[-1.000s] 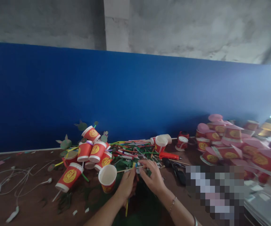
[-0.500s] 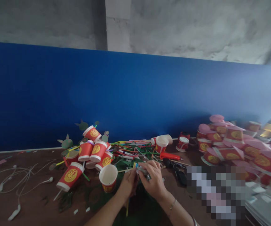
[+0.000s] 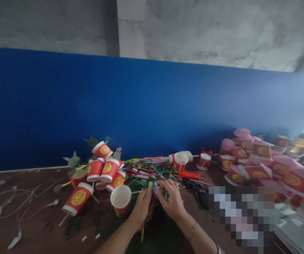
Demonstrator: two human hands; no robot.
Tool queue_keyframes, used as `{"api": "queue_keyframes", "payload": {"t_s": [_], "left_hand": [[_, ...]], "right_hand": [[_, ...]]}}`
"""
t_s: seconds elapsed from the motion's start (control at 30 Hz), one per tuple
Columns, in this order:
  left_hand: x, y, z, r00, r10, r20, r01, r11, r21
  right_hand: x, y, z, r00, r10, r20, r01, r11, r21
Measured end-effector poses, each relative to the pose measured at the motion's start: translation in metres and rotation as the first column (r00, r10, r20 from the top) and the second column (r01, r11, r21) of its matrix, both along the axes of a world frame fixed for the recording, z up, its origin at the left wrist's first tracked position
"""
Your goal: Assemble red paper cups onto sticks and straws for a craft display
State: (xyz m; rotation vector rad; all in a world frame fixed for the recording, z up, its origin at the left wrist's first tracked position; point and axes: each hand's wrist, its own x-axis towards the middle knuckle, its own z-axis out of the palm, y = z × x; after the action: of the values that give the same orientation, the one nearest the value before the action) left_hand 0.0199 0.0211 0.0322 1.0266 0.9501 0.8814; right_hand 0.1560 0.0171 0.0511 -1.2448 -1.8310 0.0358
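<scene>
In the middle of the table, my left hand [image 3: 141, 208] is closed around a thin yellow strip, perhaps a straw [image 3: 142, 234], whose lower end sticks out below the fist. A bit of yellow and blue shows above its thumb. Right beside it, my right hand [image 3: 171, 199] is closed, its fingers bent over a small whitish, shiny thing [image 3: 156, 188] that I cannot make out. The fingertips of both hands nearly meet there. Left of my hands stands an upright red and white paper cup [image 3: 121, 199], with a thin pale stick [image 3: 136, 192] reaching from beside it towards my left hand.
Several red cups [image 3: 78, 197] with cut-out animal heads lie heaped at the left, near tangled white earphones [image 3: 16, 240]. Markers and pipe cleaners [image 3: 146, 162] spread behind my hands. A red-handled tool [image 3: 190, 175] and black scissors-like tool [image 3: 202, 197] lie right, before stacked pink-topped cups [image 3: 263, 150].
Both hands stay together at the same spot. My right hand's fingers have shifted slightly over the small whitish thing. The whole view has moved a little.
</scene>
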Motion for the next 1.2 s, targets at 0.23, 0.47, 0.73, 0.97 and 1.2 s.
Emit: {"api": "queue_keyframes", "payload": {"t_s": [0.23,0.47,0.73,0.97,1.2], "left_hand": [[-0.006,0.001,0.005,0.985,-0.124,0.117,0.130,0.991,-0.039],[-0.011,0.001,0.010,0.973,-0.176,0.148,0.189,0.979,-0.079],[-0.015,0.007,0.009,0.963,-0.173,0.205,0.192,0.978,-0.076],[-0.018,0.004,0.008,0.914,-0.323,0.246,0.340,0.940,-0.029],[-0.021,0.004,0.009,0.874,-0.454,0.172,0.474,0.875,-0.096]], "right_hand": [[0.005,0.005,-0.002,0.998,0.058,-0.020,-0.059,0.997,-0.056],[0.005,0.006,0.001,0.993,0.112,-0.023,-0.114,0.987,-0.115],[0.014,0.010,0.000,0.937,0.258,-0.237,-0.316,0.913,-0.259],[0.018,0.015,-0.001,0.967,0.197,-0.160,-0.238,0.925,-0.298],[0.016,0.016,-0.003,0.837,0.279,-0.471,-0.479,0.791,-0.382]]}}
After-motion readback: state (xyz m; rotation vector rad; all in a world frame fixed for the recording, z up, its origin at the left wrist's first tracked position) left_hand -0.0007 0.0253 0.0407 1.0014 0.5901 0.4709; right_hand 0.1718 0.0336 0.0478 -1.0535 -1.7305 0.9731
